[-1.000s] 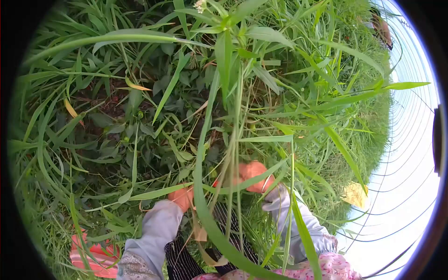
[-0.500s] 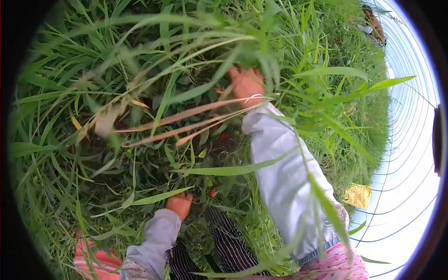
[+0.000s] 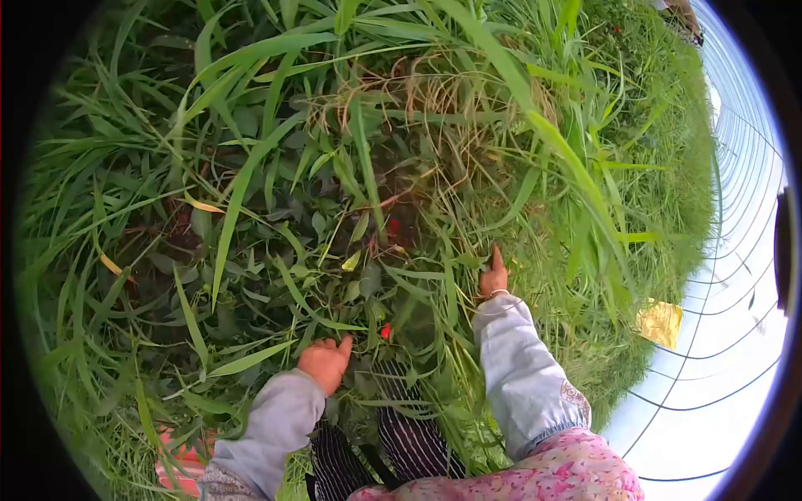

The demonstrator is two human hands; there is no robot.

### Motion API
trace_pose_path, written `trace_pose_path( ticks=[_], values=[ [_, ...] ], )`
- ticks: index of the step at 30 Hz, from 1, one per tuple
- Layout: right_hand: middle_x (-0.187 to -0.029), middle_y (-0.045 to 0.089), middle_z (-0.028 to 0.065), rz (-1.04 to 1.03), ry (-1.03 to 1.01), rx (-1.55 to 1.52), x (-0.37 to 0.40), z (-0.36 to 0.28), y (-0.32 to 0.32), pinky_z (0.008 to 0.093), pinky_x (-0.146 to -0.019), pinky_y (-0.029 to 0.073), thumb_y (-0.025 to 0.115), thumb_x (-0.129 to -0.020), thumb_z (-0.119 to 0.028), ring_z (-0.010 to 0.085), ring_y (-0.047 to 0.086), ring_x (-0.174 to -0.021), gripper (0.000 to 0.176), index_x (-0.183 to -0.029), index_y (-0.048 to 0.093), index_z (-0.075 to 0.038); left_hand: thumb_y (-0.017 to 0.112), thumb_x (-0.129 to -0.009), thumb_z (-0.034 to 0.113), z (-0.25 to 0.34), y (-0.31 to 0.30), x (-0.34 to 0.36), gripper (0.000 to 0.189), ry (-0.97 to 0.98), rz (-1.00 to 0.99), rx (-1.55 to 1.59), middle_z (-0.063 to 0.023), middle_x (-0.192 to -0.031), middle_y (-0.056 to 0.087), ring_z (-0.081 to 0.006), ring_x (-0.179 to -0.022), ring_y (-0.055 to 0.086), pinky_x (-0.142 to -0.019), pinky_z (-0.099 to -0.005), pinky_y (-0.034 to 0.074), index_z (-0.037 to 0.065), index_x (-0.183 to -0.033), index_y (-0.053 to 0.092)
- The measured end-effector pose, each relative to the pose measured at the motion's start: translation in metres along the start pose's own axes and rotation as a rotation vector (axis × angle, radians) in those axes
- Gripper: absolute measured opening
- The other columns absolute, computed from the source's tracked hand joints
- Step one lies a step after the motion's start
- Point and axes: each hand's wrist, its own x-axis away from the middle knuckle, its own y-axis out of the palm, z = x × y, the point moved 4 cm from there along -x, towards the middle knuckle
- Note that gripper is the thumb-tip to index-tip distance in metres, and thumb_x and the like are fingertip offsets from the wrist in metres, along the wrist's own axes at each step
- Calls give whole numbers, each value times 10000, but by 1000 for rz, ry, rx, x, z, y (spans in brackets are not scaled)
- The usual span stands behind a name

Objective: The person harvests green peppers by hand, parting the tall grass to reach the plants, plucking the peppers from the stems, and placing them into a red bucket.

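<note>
My left hand [image 3: 326,364] is low among the leaves, just left of a small red fruit [image 3: 385,331]. Its thumb and forefinger show slightly apart, with nothing visible between them; the other fingers are partly hidden. To the right, my right hand [image 3: 494,277] rests at the edge of the grass with one finger stretched out and no object seen in it. Broad-leaved plants [image 3: 317,221] grow between long green grass blades [image 3: 242,192]. More red [image 3: 394,225] shows deeper among the stems, near a mat of dry, brownish grass [image 3: 451,108].
A yellow piece of material [image 3: 660,323] lies at the right edge of the grass, beside a pale sheet with curved dark lines [image 3: 710,384]. Pinkish-red striped material [image 3: 180,459] is at lower left. Part of another person [image 3: 687,17] shows at upper right. Long blades cross the view.
My right hand has come down and back toward my body from the upper grass. The long dry blades that crossed the middle are no longer there. My left hand stays low among the plants.
</note>
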Motion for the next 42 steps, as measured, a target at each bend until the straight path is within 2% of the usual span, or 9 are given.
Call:
trace_pose_path(
  ticks=[11,14,17,20,26,29,30,35,42],
  values=[
    [-1143,554,46,-151,387,-1167,-1,-82,-95,325,-838,446,414,-859,-8,164,530,-1023,330,-1156,538,-81,537,-747,104,35,-168,-62,364,11,404,179,-149,-803,581,-320,-755,586,-687,-422,469,61,-1107,506],
    [-1112,577,85,-138,192,-577,4,-145,-138,354,-843,456,422,-816,32,235,557,-1016,352,-1128,546,-72,569,-713,59,3,-170,-90,477,-46,353,179,-150,-910,566,-338,-813,575,-711,-431,473,86,-1182,482],
    [-1089,586,121,143,-832,221,22,-240,-156,377,-859,453,457,-776,47,301,556,-1025,334,-1071,573,-60,570,-711,51,5,-147,-107,533,3,372,250,-151,-1002,543,-344,-827,583,-722,-432,478,118,-1229,462],
    [-1063,584,146,76,-923,50,22,-295,-140,368,-866,450,477,-736,51,332,556,-1010,336,-1031,590,-62,623,-697,116,39,-122,-122,661,85,74,168,-177,-1064,508,-313,-839,602,-757,-398,488,132,-1315,390],
    [-998,610,146,-451,-769,216,-10,-294,-31,359,-804,481,502,-755,11,314,597,-912,296,-1013,607,-87,576,-764,213,56,-9,-142,502,-236,-167,542,-212,-1106,495,-377,-891,579,-820,-446,442,131,-1241,442],
    [-1006,609,145,-682,-876,455,12,-297,4,388,-776,486,532,-759,-12,332,587,-897,276,-1010,613,-94,452,-858,413,54,-27,-110,417,144,-194,406,-202,-1087,542,-405,-976,539,-866,-447,418,173,-1194,512],
    [-985,615,136,-625,-861,430,11,-293,5,376,-759,489,532,-763,-15,311,597,-870,265,-1002,616,-93,463,-850,434,52,-28,-106,413,-263,-217,708,-209,-1069,547,-388,-1016,524,-899,-444,398,191,-1177,530],
    [-893,642,159,-522,-145,-262,-14,-231,13,364,-740,485,517,-786,-96,311,612,-833,199,-943,637,-74,437,-846,207,68,-20,-86,368,121,-117,318,-175,-1104,527,-363,-1008,535,-899,-444,410,186,-1209,491],
    [-1035,623,134,-311,-387,403,-64,-202,-23,383,-836,465,532,-774,-126,333,580,-965,291,-1047,635,-129,447,-811,138,65,-10,-87,395,153,-119,298,-184,-1052,535,-351,-991,541,-877,-444,418,165,-1202,496]
  ],
)
